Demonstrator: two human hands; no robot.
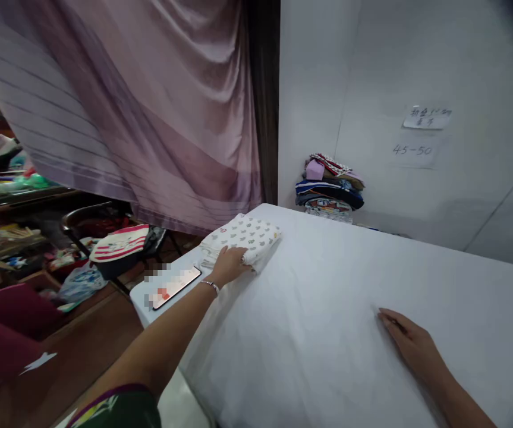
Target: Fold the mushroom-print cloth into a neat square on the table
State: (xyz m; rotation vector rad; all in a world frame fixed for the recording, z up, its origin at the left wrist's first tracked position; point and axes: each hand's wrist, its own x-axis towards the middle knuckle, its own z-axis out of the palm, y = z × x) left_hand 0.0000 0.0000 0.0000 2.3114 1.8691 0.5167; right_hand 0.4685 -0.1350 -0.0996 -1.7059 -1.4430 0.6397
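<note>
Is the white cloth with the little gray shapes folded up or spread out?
Folded: the patterned cloth lies in a compact, layered bundle on the white table, with the left hand at its near edge.

Left arm [167, 351]: extended forward, crossing the near edge of the desk [349, 267] close to its near-left corner. Left hand [228, 266]: positioned beside the desk's left edge, back of hand upward, fingers bent, fingertips partly hidden. Right forearm [459, 392]: angled inward over the desk. Right hand [410, 340]: well apart from the left hand, clear of the far edge, thumb and fingers drawn close together.
</note>
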